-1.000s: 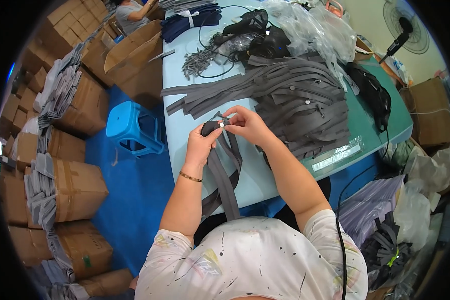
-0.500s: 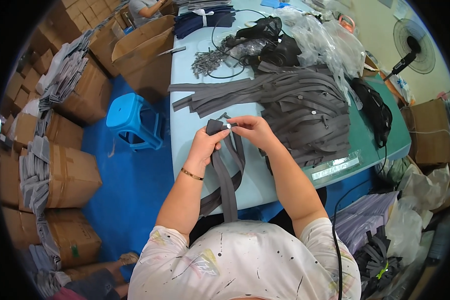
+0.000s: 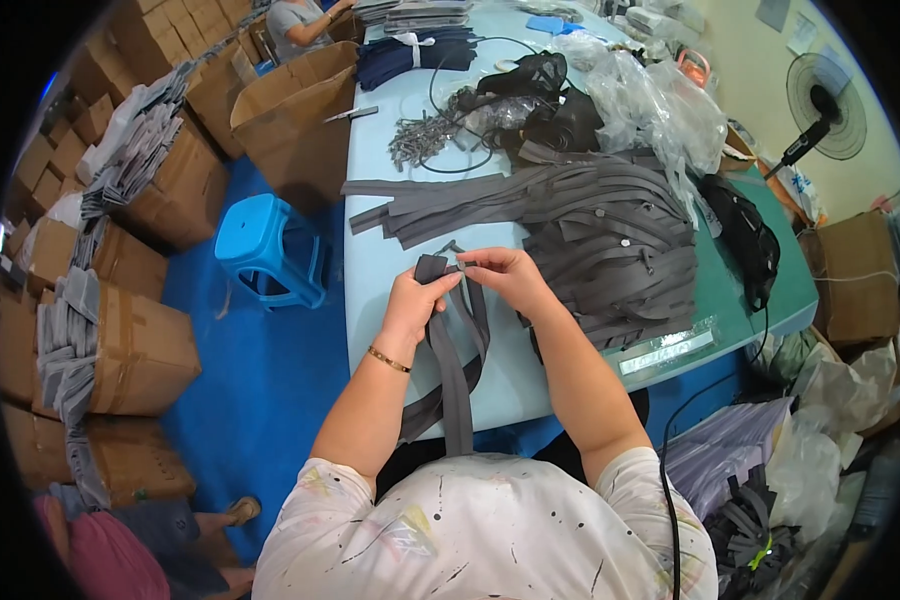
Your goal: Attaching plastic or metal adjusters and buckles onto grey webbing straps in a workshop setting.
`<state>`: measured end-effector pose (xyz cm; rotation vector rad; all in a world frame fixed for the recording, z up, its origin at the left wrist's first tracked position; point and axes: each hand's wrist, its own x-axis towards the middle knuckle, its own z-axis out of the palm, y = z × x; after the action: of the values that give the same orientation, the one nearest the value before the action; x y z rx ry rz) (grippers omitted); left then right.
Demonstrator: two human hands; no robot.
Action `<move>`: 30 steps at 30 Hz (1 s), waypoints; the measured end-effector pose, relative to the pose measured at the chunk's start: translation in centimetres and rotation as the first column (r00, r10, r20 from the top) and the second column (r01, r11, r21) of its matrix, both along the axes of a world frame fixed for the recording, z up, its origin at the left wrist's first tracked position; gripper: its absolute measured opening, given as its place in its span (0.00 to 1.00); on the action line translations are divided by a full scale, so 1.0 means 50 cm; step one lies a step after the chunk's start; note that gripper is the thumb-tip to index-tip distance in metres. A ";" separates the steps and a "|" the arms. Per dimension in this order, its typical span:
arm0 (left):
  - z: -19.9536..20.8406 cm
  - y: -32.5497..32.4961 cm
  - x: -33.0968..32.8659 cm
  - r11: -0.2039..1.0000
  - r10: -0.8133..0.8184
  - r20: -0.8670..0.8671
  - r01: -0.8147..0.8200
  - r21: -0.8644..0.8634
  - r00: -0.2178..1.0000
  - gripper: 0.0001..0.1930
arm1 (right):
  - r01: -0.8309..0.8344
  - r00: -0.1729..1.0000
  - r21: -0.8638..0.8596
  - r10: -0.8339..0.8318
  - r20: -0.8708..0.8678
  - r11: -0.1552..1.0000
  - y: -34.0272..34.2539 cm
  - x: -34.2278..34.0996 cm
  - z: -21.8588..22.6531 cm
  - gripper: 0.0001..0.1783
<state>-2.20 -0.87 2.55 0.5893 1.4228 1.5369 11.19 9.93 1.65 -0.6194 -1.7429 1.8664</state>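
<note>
My left hand (image 3: 415, 300) is closed round the end of a dark grey zipper tape (image 3: 455, 385), whose loops hang down over the table's near edge toward my lap. Close beside it, my right hand (image 3: 505, 275) pinches a small metal piece, seemingly a zipper slider (image 3: 461, 266), against the tape's end. Fingertips hide most of that piece. A small dark metal part (image 3: 451, 246) lies just beyond my fingers. To the right is a thick pile of similar grey tapes (image 3: 610, 270), with a few pale round spots on it.
Loose small metal parts (image 3: 422, 140) lie farther back on the table (image 3: 380, 290), near black bags (image 3: 560, 110) and clear plastic bags (image 3: 660, 100). A blue stool (image 3: 270, 250) and cartons (image 3: 145, 350) stand left. Another person (image 3: 100, 555) is at lower left; a fan (image 3: 820, 105) stands right.
My right fingers have closed further over the small metal piece, which showed brighter before. The view has shifted slightly, and the person at lower left shows more.
</note>
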 end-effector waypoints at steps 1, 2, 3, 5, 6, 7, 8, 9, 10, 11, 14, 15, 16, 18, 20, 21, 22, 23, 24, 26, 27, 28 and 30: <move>-0.001 0.000 0.000 1.000 0.001 -0.001 -0.001 0.006 1.000 0.09 | -0.001 1.000 0.006 0.001 -0.001 1.000 -0.001 0.000 0.001 0.13; -0.003 0.000 0.000 1.000 0.002 -0.003 -0.002 0.009 1.000 0.09 | 0.008 1.000 0.018 -0.008 0.014 1.000 -0.002 0.001 0.002 0.13; -0.006 0.001 0.000 1.000 0.003 -0.004 -0.003 0.012 1.000 0.09 | 0.016 0.999 0.031 -0.017 0.029 0.999 -0.002 0.001 0.002 0.13; -0.009 0.000 -0.001 1.000 -0.004 0.000 0.004 0.025 1.000 0.09 | 0.003 0.999 0.033 -0.004 0.034 0.999 0.000 0.001 0.002 0.13; -0.011 0.000 -0.001 0.999 -0.012 0.004 0.012 0.033 1.000 0.09 | -0.009 0.999 0.030 0.007 0.039 1.000 0.001 0.001 0.000 0.13; -0.012 0.001 0.000 0.999 -0.012 0.005 0.012 0.038 1.000 0.09 | -0.009 0.999 0.035 0.007 0.040 0.999 0.001 0.000 -0.003 0.13; -0.013 0.001 0.001 1.000 -0.027 -0.004 0.026 -0.002 1.000 0.09 | 0.008 1.000 0.030 -0.008 -0.003 1.000 -0.001 -0.002 -0.008 0.13; -0.014 0.002 0.003 0.998 -0.042 -0.013 0.041 -0.042 0.999 0.10 | 0.025 0.999 0.024 -0.024 -0.045 0.999 0.000 -0.003 -0.012 0.13; -0.016 0.002 0.004 0.998 -0.040 -0.011 0.040 -0.039 0.999 0.10 | 0.024 0.999 0.027 -0.022 -0.043 0.999 0.001 -0.005 -0.015 0.13; -0.019 0.003 0.004 0.997 -0.063 0.012 0.063 -0.045 0.998 0.10 | 0.033 0.998 0.018 -0.032 -0.062 0.999 0.002 -0.006 -0.018 0.13; -0.023 0.004 0.009 0.995 -0.086 0.044 0.088 -0.044 0.995 0.10 | 0.050 0.997 0.013 -0.049 -0.066 0.999 0.004 -0.007 -0.020 0.13; -0.024 0.004 0.012 0.995 -0.088 0.051 0.090 -0.039 0.995 0.10 | 0.057 0.997 0.016 -0.056 -0.054 0.998 0.005 -0.007 -0.019 0.13; -0.025 0.005 0.013 0.995 -0.086 0.054 0.088 -0.040 0.995 0.10 | 0.055 0.997 0.015 -0.055 -0.051 0.998 0.005 -0.006 -0.016 0.13; -0.026 0.006 0.016 0.998 -0.054 0.047 0.055 -0.031 0.997 0.09 | 0.059 0.998 0.071 -0.058 -0.016 0.996 0.005 -0.005 -0.013 0.13; -0.022 0.007 0.020 0.998 -0.047 0.047 0.049 -0.039 0.998 0.09 | 0.071 0.997 0.118 -0.072 0.000 0.990 0.006 -0.004 -0.015 0.13; -0.022 0.008 0.021 0.998 -0.042 0.044 0.044 -0.044 0.998 0.09 | 0.084 0.996 0.166 -0.088 0.014 0.983 0.006 -0.004 -0.016 0.13; -0.023 0.008 0.021 0.998 -0.038 0.046 0.040 -0.046 0.998 0.09 | 0.081 0.996 0.164 -0.084 0.016 0.983 0.003 -0.005 -0.016 0.13; -0.025 0.007 0.021 0.999 -0.021 0.043 0.023 -0.047 0.999 0.09 | 0.098 0.994 0.209 -0.107 0.033 0.973 0.001 -0.005 -0.014 0.13; -0.027 0.007 0.021 0.999 -0.003 0.040 0.005 -0.049 0.999 0.09 | 0.113 0.990 0.254 -0.129 0.048 0.961 -0.002 -0.006 -0.011 0.14; -0.030 0.008 0.021 0.999 -0.001 0.023 0.002 -0.046 1.000 0.09 | 0.120 0.986 0.292 -0.148 0.078 0.949 -0.006 -0.004 -0.004 0.13; -0.032 0.009 0.021 0.999 -0.004 0.005 0.004 -0.038 1.000 0.09 | 0.129 0.979 0.334 -0.173 0.105 0.934 -0.007 -0.004 -0.003 0.13; -0.032 0.009 0.023 0.999 -0.003 0.008 0.003 -0.039 1.000 0.09 | 0.127 0.979 0.333 -0.171 0.108 0.934 -0.009 -0.003 -0.004 0.13; -0.031 0.010 0.025 1.000 -0.005 -0.007 0.005 -0.021 1.000 0.09 | 0.152 0.980 0.302 -0.182 0.076 0.941 -0.010 -0.003 -0.009 0.12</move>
<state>-0.93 -0.39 0.99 0.5860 1.4398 1.5159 11.02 9.45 1.22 -0.7305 -1.9215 1.4455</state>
